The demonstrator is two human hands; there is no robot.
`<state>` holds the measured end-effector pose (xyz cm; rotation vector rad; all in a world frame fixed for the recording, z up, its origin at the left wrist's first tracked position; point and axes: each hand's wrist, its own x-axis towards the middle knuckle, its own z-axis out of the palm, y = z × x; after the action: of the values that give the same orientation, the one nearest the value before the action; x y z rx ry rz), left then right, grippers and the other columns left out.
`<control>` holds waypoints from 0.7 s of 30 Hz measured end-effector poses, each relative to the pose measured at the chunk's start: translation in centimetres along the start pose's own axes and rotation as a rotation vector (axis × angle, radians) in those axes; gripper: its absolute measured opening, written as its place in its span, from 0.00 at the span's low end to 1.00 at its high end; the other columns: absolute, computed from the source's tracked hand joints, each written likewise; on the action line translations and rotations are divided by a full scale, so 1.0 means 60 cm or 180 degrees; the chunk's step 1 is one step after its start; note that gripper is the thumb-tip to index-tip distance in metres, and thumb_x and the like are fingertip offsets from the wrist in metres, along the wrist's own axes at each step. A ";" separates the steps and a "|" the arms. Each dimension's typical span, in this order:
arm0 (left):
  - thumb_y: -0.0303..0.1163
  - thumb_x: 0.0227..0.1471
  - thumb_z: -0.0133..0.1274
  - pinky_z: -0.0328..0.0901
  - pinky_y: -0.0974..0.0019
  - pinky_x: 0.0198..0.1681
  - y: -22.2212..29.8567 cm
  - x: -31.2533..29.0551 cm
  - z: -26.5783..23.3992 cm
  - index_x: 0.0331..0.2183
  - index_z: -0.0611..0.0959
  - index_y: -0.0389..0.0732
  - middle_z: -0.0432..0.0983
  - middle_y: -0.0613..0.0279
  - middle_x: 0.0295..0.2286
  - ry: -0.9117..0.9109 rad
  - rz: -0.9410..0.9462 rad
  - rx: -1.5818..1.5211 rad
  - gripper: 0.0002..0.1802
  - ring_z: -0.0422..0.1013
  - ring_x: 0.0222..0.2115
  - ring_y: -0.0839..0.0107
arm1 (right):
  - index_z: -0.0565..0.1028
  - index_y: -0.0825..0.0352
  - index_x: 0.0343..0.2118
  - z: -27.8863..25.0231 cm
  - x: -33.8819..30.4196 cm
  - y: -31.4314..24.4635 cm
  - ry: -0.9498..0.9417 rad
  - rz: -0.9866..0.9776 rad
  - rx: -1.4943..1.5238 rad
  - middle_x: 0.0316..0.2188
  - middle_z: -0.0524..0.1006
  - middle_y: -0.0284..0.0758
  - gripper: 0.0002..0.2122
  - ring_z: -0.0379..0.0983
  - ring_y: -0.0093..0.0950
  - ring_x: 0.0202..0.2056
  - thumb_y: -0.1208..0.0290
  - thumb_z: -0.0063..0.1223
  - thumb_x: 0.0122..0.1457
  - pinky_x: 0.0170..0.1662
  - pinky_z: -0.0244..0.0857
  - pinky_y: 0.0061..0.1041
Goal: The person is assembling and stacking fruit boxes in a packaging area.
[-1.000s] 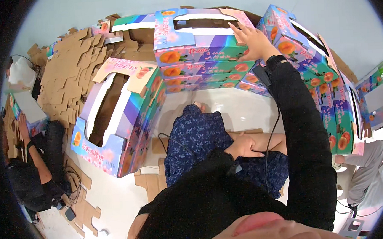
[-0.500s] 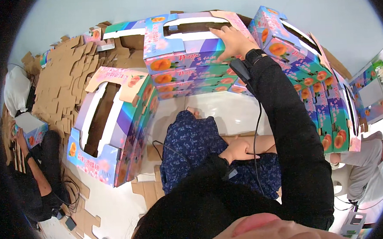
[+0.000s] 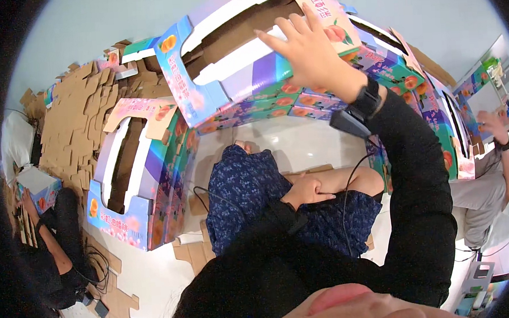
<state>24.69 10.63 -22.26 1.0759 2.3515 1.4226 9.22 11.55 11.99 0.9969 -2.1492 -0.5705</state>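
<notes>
My right hand grips the side edge of a colourful cardboard fruit box. The fingers reach over its white inner flap toward the long top opening, and the thumb side lies along the printed wall. This box is tilted and raised at the front of the stack of similar boxes. Low in the middle, my left hand lies on my bent leg, over dark blue floral cloth, its fingers stretched out and holding nothing.
To the left stand more fruit boxes, side by side, beside a large pile of flat brown cardboard. Other boxes line the right. One person sits at far left with a box; another sits at far right. Cables lie around.
My right hand has pulled the top box off its stack, toward me and tilted. My left hand stays on my leg. The person at right has raised a hand.
</notes>
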 end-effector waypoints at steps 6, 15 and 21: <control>0.63 0.36 0.61 0.53 0.40 0.53 -0.008 0.002 0.007 0.09 0.69 0.41 0.68 0.61 0.13 -0.0039 -0.0056 0.0008 0.35 0.68 0.19 0.61 | 0.64 0.52 0.58 -0.032 -0.060 -0.008 -0.0037 0.0112 0.0417 0.47 0.68 0.39 0.49 0.63 0.39 0.50 0.52 0.72 0.23 0.62 0.40 0.53; 0.61 0.37 0.61 0.60 0.56 0.39 0.000 -0.003 0.003 0.08 0.68 0.41 0.65 0.60 0.11 0.0263 0.0165 0.0099 0.35 0.65 0.16 0.59 | 0.64 0.52 0.58 -0.008 -0.074 0.016 0.0163 0.0400 0.0509 0.46 0.68 0.39 0.50 0.63 0.40 0.50 0.49 0.71 0.23 0.63 0.38 0.53; 0.62 0.37 0.60 0.60 0.55 0.41 0.007 -0.005 -0.004 0.09 0.69 0.41 0.67 0.60 0.13 0.0388 0.0280 0.0138 0.34 0.66 0.18 0.59 | 0.65 0.49 0.58 -0.043 -0.109 0.065 0.0312 0.0462 0.0045 0.46 0.69 0.39 0.46 0.64 0.39 0.48 0.61 0.67 0.25 0.64 0.39 0.51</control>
<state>25.00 10.38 -21.84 1.1479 2.4576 1.5146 12.29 18.81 13.50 0.8499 -2.1199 -0.4287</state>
